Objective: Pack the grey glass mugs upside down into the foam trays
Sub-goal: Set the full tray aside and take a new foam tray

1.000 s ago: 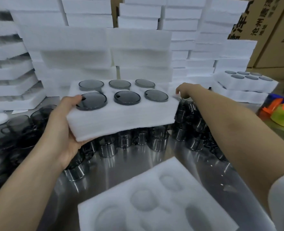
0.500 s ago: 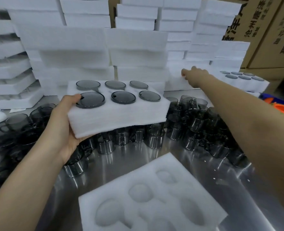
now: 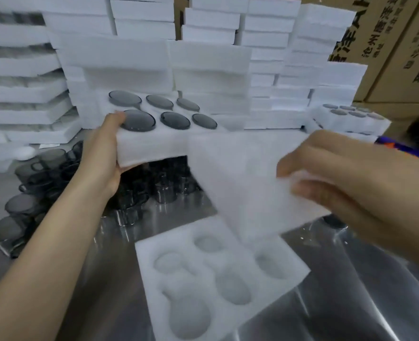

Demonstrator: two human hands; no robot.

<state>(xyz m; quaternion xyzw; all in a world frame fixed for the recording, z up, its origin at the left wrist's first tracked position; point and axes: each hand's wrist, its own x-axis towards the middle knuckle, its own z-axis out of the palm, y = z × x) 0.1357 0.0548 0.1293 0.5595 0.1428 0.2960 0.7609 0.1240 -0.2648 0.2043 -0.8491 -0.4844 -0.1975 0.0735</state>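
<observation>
Foam tray point(image 3: 230, 260), empty, nearest on the table. My right hand point(image 3: 351, 190) pinches a foam sheet point(image 3: 240, 173). My left hand point(image 3: 102, 156) grips the filled tray point(image 3: 154, 146), six grey mugs point(image 3: 175, 120) upside down in it, above the loose mugs point(image 3: 43, 158). Likely capping step: next, lay sheet flat over bases, tray kept level.

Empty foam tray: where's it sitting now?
Head view, bottom centre: the empty foam tray lies flat on the steel table, below the foam piece the right hand holds.
</observation>
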